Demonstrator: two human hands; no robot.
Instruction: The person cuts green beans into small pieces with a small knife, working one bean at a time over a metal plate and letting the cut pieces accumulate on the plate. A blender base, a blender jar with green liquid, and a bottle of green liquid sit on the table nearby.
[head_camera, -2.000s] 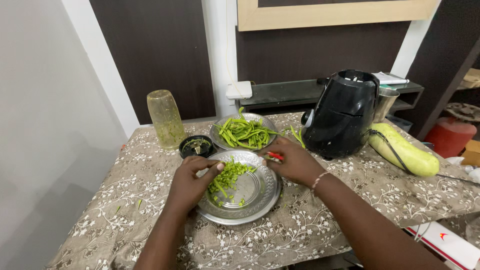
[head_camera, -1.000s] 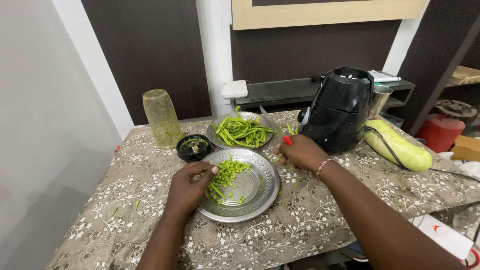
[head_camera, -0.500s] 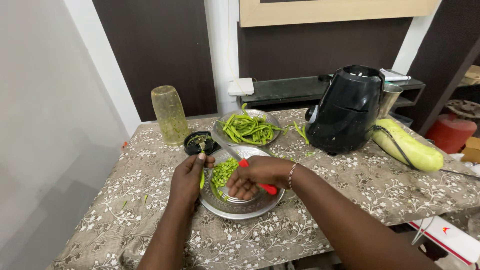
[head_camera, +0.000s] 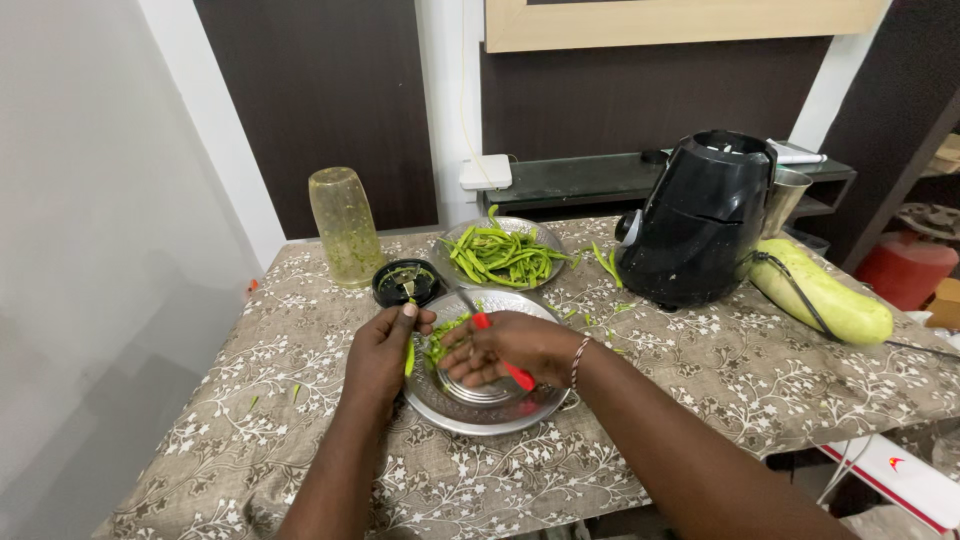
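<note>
My left hand (head_camera: 381, 353) pinches a green bean (head_camera: 410, 358) upright over the left rim of a round steel plate (head_camera: 478, 410). My right hand (head_camera: 508, 346) is shut on a red-handled knife (head_camera: 518, 377), whose blade points up-left toward the bean. A small heap of cut green bean pieces (head_camera: 445, 338) lies on the plate under both hands. Behind it, a second steel plate (head_camera: 537, 229) holds a pile of whole green beans (head_camera: 500, 256).
A small black lid (head_camera: 406, 282) and an upturned yellowish jar (head_camera: 343, 227) stand at the back left of the patterned tablecloth (head_camera: 700, 370). A black mixer base (head_camera: 698, 221) and a pale green gourd (head_camera: 822, 294) sit at the right. Loose beans (head_camera: 604, 262) lie beside the mixer.
My right hand came back from the whole-bean plate to the near plate with the knife. My left hand stayed at the plate's left rim and now holds a bean upright.
</note>
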